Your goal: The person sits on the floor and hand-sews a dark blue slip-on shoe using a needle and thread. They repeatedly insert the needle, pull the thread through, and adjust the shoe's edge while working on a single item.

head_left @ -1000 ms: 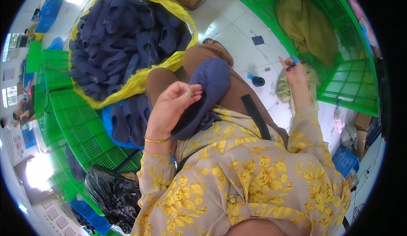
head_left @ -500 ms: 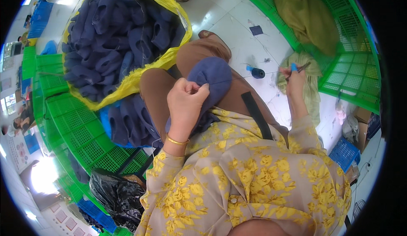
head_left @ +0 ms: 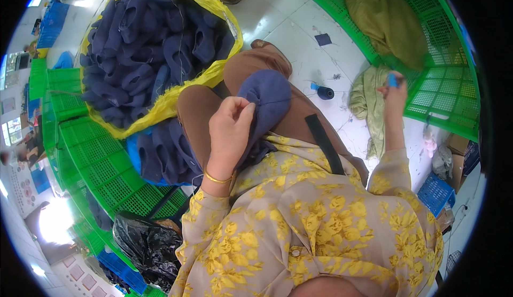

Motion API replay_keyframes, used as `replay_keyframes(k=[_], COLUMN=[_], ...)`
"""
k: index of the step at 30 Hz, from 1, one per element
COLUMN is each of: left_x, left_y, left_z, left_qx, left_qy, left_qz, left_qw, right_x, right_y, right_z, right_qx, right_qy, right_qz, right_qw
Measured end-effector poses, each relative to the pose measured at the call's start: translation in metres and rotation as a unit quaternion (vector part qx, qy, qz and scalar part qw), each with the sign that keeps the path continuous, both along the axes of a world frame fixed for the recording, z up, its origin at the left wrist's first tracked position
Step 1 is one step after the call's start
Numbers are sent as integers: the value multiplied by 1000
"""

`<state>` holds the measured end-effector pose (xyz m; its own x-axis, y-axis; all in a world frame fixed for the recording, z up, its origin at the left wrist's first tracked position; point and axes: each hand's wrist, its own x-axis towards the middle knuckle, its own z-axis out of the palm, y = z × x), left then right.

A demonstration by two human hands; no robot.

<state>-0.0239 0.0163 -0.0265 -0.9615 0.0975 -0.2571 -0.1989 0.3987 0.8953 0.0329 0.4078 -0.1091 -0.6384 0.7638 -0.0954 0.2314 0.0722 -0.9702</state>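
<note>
Green crates (head_left: pixel 101 153): full of little holes, over on the left side, close to the yellow bag
Black plastic bag (head_left: pixel 144 241): crinkly and shiny, low down, next to the left sleeve
Yellow bag (head_left: pixel 123 131): big and wide at the top, on the floor in front of the person
Heap of slippers (head_left: pixel 144 54): lots of dark blue ones, piled up inside the yellow bag
More slippers (head_left: pixel 160 155): dark blue too, in a row beside the left knee, with something bright blue by them
Gold bangle (head_left: pixel 218 178): round the left wrist
Left hand (head_left: pixel 231 126): over the lap, thumb and finger tips together at the side of the blue slipper, but what they pinch is too small to tell
Blue slipper (head_left: pixel 273 96): on the lap, on the brown trousers (head_left: pixel 240 75), its round end showing past the left hand, with a thin dark line on top
Black strap (head_left: pixel 324 145): lies across the lap, right of the slipper
Spool (head_left: pixel 325 92): dark, on the pale floor beside the right leg
Light green cloth (head_left: pixel 368 91): in soft folds, just left of the right hand
Right hand (head_left: pixel 394 91): away from the slipper, blurry, fingers bent, blue wrap (head_left: pixel 394 80) on one; I cannot tell if they grip anything
Big green crate (head_left: pixel 451 91): behind the right hand, with olive cloth (head_left: pixel 385 24) inside
</note>
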Motion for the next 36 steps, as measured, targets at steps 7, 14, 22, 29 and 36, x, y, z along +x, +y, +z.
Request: replay_keyframes(k=[7, 14, 22, 29, 36], left_x=[7, 21, 31, 36, 27], left_y=[-2, -5, 14, 0, -13], left_z=[9, 28, 40, 37, 38], left_qx=[14, -70, 19, 144, 338], left_qy=[-18, 86, -85, -61, -206], left_qz=[-7, 9, -29, -54, 84], left_qw=[1000, 994, 996, 986, 915], right_x=[-28, -7, -10, -41, -57], right_y=[-165, -167, -181, -195, -189], right_z=[43, 90, 108, 90, 84], right_qx=[119, -7, 55, 113, 95], right_qy=[2, 6, 76, 112, 111], right_qz=[488, 498, 628, 605, 661], right_qw=[865, 867, 773, 780, 736])
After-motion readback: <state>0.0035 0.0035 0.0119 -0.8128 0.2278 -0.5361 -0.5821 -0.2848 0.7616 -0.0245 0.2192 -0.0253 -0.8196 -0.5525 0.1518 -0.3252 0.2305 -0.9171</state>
